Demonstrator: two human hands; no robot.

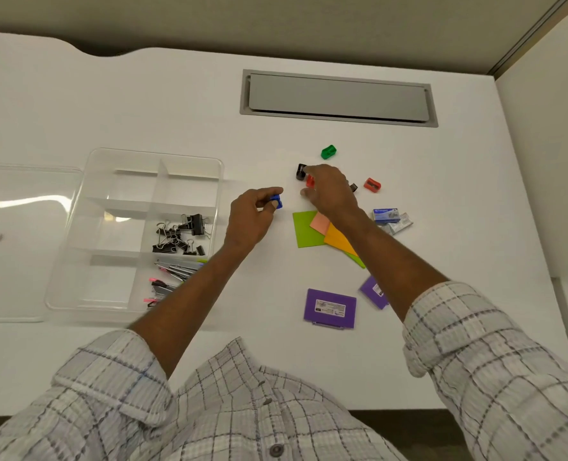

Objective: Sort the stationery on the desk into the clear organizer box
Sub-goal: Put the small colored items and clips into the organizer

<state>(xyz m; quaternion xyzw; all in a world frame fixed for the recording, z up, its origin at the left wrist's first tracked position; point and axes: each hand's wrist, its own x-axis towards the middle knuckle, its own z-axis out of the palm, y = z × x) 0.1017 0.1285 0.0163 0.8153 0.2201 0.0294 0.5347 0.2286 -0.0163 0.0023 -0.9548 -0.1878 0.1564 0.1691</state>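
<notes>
Your left hand [252, 216]: pinching blue sharpener [276, 201], just right of clear organizer box [123, 191]. Your right hand [331, 191]: curled over red sharpener [310, 182], fingertip at black sharpener [300, 172]; whether it grips, cannot tell.

Clearly an office workstation: white desk [143, 94] with a grey cable hatch [339, 98] set into it, partition panels [276, 24] behind and at the right, binder clips [181, 234] in a clear organizer box [156, 155], sticky notes [306, 231] and staple boxes [387, 216].
</notes>
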